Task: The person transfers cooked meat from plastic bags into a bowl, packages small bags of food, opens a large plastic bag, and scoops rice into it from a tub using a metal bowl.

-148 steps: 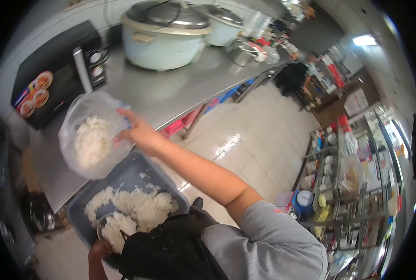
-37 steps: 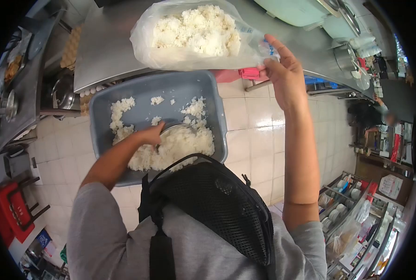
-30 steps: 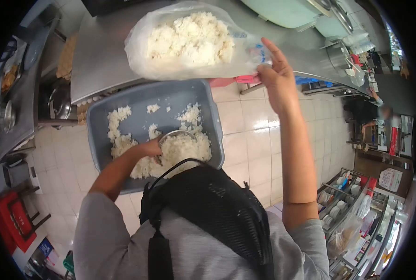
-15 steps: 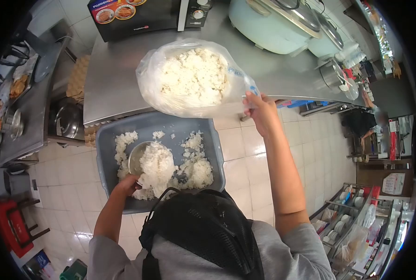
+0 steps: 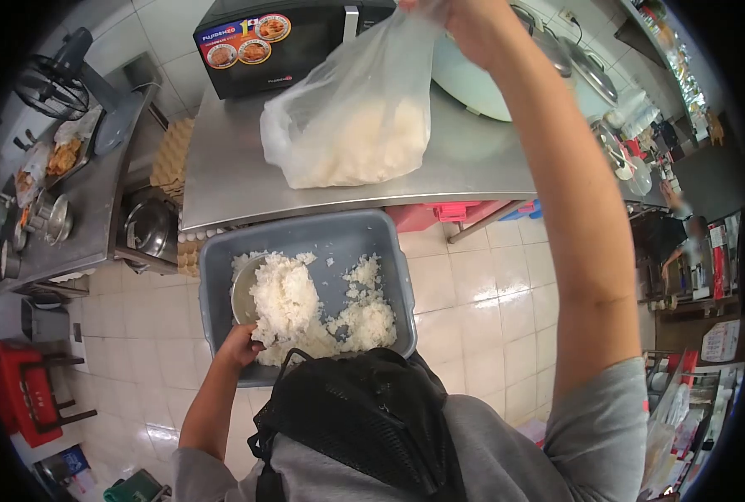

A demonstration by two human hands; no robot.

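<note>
Raised at the top centre, my right hand (image 5: 464, 25) grips the gathered top of a translucent plastic bag (image 5: 356, 109). Rice shows through the lower part of the bag, which is over the steel counter. My left hand (image 5: 243, 345) holds the rim of a round metal bowl (image 5: 242, 289) heaped with white rice (image 5: 285, 297). The bowl is tilted inside a grey plastic tub (image 5: 406, 280). More loose rice (image 5: 366, 325) lies in the tub's right part and below the bowl.
A black microwave (image 5: 306, 42) and large pale cookers (image 5: 473, 79) stand on the steel counter (image 5: 481, 159). Left are a side counter (image 5: 84, 222), a fan (image 5: 55, 84) and a red chair (image 5: 34, 393). Another person (image 5: 661, 234) is far right, near shelves (image 5: 690, 410).
My right hand has risen with the bag's top, pulling the bag upright from its open, flattened position. My left hand has gone from reaching into the rice to holding the filled bowl at the tub's left.
</note>
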